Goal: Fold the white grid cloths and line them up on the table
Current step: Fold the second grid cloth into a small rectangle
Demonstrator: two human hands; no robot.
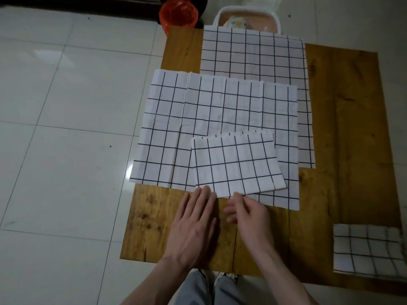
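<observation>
Head view is showing a wooden table (352,128) on which several white grid cloths are lying. A small folded cloth (236,165) is resting on top of a larger cloth spread flat (198,111), which is overlapping another spread cloth (253,53) at the far edge; a further folded cloth (367,247) is lying well apart at the near right corner. The left hand (193,225) is being held flat and open, fingertips just touching the near edge of the small folded cloth, nothing clamped. The right hand (248,214) is loosely curled with fingers apart, its thumb at the same edge, gripping nothing. The cloth is judged to be light, thin and limp, likely to sag and unfold if lifted by one corner, so it is best being taken at both near corners, or slid flat across the table toward the other folded cloth.
</observation>
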